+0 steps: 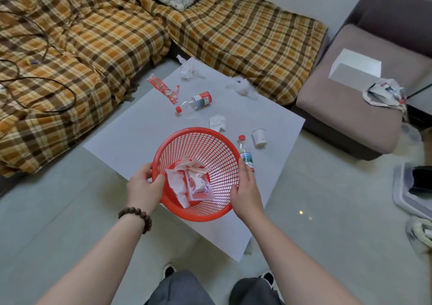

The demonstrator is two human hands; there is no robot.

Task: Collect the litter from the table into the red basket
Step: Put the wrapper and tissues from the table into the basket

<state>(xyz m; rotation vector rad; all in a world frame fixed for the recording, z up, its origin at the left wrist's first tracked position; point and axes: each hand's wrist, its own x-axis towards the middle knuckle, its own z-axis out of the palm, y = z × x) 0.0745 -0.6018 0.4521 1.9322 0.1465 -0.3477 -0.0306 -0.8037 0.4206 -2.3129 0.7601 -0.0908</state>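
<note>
Red basket gripped between both hands — fingers hooked over its rim.

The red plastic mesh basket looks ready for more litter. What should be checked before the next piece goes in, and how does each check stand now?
1. Red plastic mesh basket held by both the left hand and the right hand: ok.
2. Room inside above the crumpled paper and wrapper: ok.
3. A hand free to pick: not ok, both grip the rim.
4. Nearest litter, the upright clear bottle with red cap, within reach: ok, probably.
5. White table cleared: not ok; the lying bottle and white paper cup remain.
</note>
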